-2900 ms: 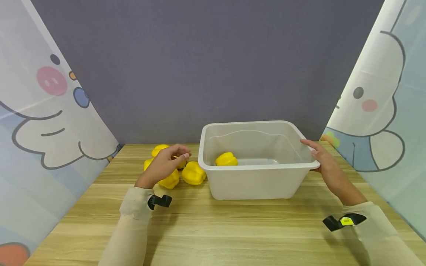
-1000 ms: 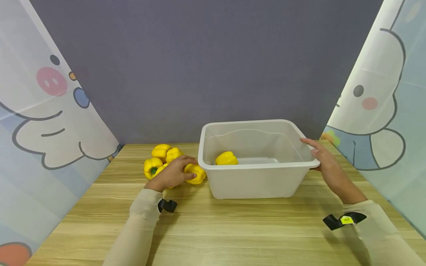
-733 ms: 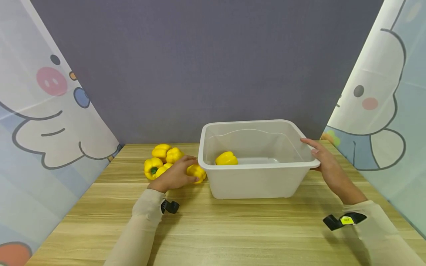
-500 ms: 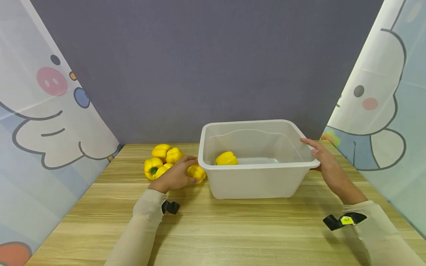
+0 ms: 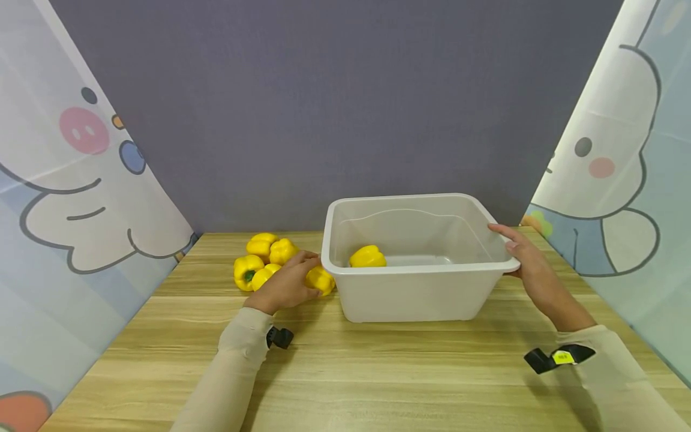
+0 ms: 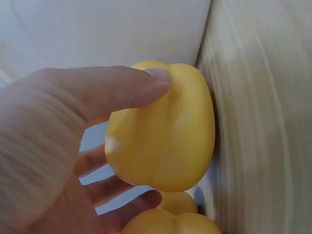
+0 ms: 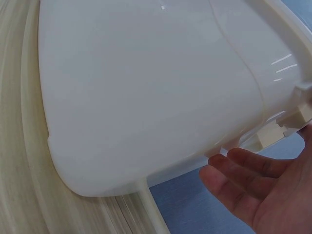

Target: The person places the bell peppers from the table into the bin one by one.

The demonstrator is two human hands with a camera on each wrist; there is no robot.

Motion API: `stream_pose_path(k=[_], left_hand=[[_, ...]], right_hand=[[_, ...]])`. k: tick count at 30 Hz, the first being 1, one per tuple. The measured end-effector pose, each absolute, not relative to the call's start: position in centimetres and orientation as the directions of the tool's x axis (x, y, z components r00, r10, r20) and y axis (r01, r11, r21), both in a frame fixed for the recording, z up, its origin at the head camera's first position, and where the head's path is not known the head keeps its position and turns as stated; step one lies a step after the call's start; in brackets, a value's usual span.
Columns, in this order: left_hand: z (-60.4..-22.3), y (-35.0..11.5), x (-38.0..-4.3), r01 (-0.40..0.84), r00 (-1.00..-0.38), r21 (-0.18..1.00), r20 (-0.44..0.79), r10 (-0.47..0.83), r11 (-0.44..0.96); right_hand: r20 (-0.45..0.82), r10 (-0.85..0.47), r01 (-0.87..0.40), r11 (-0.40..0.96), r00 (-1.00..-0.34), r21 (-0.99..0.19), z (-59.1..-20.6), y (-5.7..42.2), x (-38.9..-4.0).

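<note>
My left hand holds a yellow bell pepper that stands on the table against the left side of a white plastic bin. In the left wrist view, the thumb lies across that pepper's near side and the other fingers reach behind it. My right hand grips the bin's right rim, with one finger over the edge and others underneath. The right wrist view shows those fingertips at the bin's outer wall. Inside the bin, at its left end, lies another yellow bell pepper.
Several more yellow bell peppers cluster on the wooden table, left of and behind my left hand. A dark grey panel rises behind the table. Cartoon-printed sheets flank both sides.
My left hand has come down from above the cluster, moved right and closed round the pepper beside the bin. My right hand and the bin stay almost still.
</note>
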State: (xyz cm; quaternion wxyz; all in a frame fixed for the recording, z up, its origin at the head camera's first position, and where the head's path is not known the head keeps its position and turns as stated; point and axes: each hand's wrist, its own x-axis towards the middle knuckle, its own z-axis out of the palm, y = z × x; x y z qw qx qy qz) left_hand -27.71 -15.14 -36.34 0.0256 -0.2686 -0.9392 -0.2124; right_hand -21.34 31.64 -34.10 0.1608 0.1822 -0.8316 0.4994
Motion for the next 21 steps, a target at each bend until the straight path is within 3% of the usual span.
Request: stream_pose_path(k=[9,21], left_hand=[[-36.77,-15.10,-27.61,0.520,-0.849,0.405,0.152,0.505,0.752],[-37.09,-15.06,-27.70,0.543,-0.839,0.321,0.178,0.514,0.776]], right_hand=[[0.444,-0.149,-0.461,0.445,-0.884,-0.768,-34.03,31.70,-21.21],[0.450,-0.140,-0.463,0.432,-0.882,-0.774,-34.07,31.59,-21.29]])
